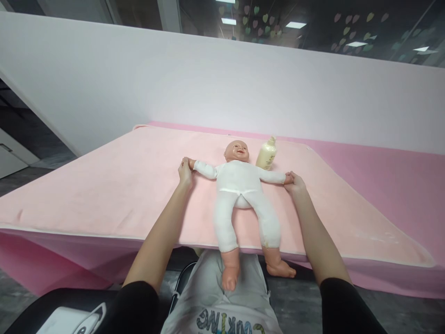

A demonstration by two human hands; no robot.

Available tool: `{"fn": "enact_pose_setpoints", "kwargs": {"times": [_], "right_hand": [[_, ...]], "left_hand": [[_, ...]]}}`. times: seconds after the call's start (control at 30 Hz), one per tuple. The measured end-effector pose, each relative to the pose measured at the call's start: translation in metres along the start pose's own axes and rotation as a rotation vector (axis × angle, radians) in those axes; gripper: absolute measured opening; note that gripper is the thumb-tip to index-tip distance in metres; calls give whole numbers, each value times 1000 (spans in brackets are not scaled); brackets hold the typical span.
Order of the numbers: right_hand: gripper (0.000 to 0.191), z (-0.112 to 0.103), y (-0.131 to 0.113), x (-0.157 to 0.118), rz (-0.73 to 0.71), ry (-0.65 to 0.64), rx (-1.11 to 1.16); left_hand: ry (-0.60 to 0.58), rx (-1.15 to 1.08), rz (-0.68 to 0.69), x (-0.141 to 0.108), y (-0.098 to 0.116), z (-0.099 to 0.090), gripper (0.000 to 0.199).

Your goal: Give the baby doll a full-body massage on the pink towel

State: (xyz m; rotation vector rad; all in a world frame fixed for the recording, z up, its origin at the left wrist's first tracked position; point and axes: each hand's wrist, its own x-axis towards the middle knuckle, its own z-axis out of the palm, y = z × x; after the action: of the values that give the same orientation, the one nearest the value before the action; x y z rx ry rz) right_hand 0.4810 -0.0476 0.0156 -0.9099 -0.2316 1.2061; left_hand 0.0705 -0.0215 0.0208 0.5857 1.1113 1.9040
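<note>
A baby doll (pixel 239 178) with a white cloth body lies on its back on a pale pink mat (pixel 104 185). Its head points to the far side and its feet hang past the near edge. Both doll arms are stretched out sideways. My left hand (pixel 186 172) is closed around the doll's hand on the left. On the other side, my right hand (pixel 295 182) grips the doll's other hand. A pale yellow bottle (pixel 266 154) stands beside the doll's head, on the right, touched by neither hand.
Under the mat, a darker pink cloth (pixel 389 185) covers the table and hangs down in front. A white wall panel (pixel 222 88) with dark glass above rises behind the table. At the lower left, a white object (pixel 69 321) lies on a black surface.
</note>
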Motion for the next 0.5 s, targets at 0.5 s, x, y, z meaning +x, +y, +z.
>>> {"fn": "enact_pose_setpoints", "kwargs": {"times": [0.5], "right_hand": [[18,8,-4,-12,60,78,-62]], "left_hand": [[-23,-8,1,-6,6,2,18]]}}
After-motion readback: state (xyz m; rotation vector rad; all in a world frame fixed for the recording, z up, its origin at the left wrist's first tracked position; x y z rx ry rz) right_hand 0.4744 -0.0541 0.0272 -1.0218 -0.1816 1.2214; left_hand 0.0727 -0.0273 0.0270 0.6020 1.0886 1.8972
